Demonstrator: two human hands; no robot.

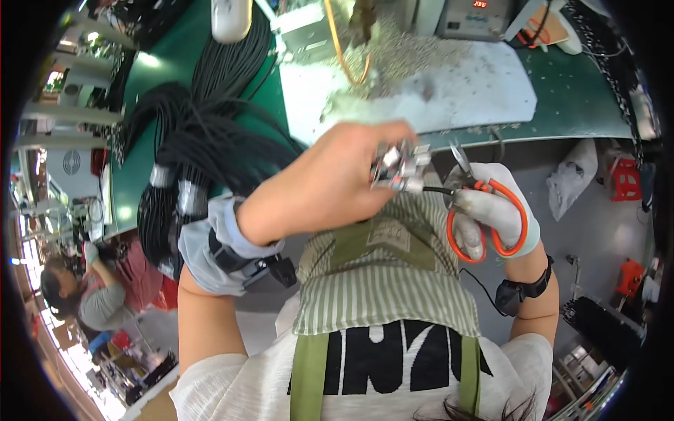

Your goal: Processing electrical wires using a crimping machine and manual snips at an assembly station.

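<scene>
My left hand (330, 179), bare and slightly blurred, is closed around a cluster of small silvery metal cable connectors (400, 163) in front of my apron. From one connector a short black cable (437, 190) runs across to my right hand (495, 203), which wears a whitish glove. That hand grips scissors (521, 217) with orange handle loops, their blades pointing up toward the table edge. The cable's end at the glove is hidden, so whether the fingers pinch it I cannot tell. Left of my left hand, thick bundles of black cables (203, 126) lie on the green table (151, 70).
A white sheet (491, 81) carries a heap of small scraps (393, 59). Behind it stands a grey box with a red display (477, 17). A clear plastic bag (572, 179) and a red stool (623, 179) are at the right. Another person (105, 291) sits at the far left.
</scene>
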